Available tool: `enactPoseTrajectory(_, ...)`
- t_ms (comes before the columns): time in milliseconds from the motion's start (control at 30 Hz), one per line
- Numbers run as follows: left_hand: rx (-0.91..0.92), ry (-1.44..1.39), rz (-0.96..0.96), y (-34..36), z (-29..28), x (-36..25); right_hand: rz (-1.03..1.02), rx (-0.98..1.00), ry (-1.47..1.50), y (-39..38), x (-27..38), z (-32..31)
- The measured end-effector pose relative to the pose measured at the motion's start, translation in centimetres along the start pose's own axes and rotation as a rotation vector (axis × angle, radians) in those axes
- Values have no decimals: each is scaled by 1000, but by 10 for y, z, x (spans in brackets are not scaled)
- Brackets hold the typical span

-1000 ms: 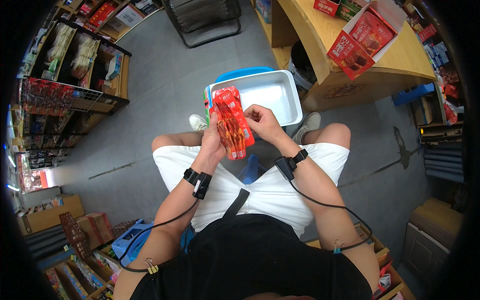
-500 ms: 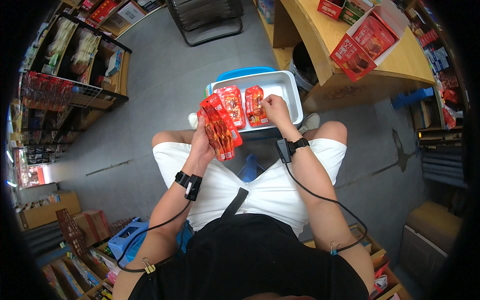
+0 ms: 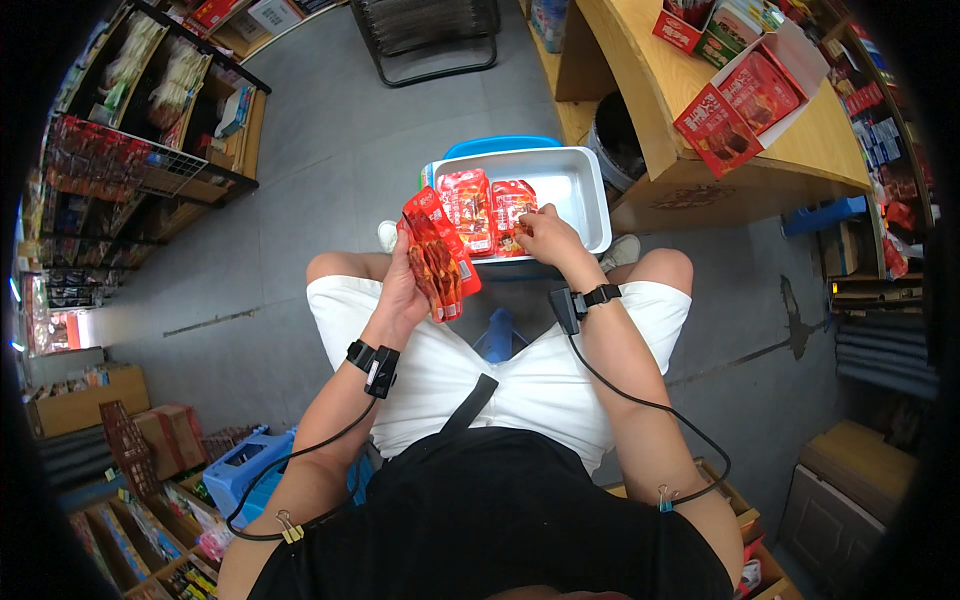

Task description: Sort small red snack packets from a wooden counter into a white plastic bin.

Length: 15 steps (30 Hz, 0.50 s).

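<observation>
Sheaf of red snack packets [image 3: 436,262] in left hand [image 3: 402,285], far end tipped left.
Long axis runs roughly fore-aft, left of flat packets [image 3: 465,212] in white tray [image 3: 565,185]; right hand [image 3: 548,238], fingertips narrow, at right edge of rightmost packet [image 3: 511,200], can't tell if gripping.

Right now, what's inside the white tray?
In the white tray, at least two red packets show side by side. Your right hand hides part of the right one; the packs in your left hand hide the tray's near left corner. Anything beneath can't be seen.
</observation>
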<state>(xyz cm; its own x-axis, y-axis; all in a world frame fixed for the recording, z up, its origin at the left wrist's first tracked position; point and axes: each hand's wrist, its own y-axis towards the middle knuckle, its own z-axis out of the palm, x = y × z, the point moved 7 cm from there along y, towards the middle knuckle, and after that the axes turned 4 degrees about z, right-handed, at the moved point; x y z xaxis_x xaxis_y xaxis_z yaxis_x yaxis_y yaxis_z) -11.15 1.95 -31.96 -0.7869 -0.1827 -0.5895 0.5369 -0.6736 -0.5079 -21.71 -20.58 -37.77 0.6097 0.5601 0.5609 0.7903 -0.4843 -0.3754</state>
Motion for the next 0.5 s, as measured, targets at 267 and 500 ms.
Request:
enactPoseTrajectory(267, 24, 13, -1, 6, -1, 2, -20, -26, -29, -9, 9, -4)
enactPoseTrajectory(500, -3, 25, -25, 6, 3, 5, -108, 162, -166, -13, 18, 1)
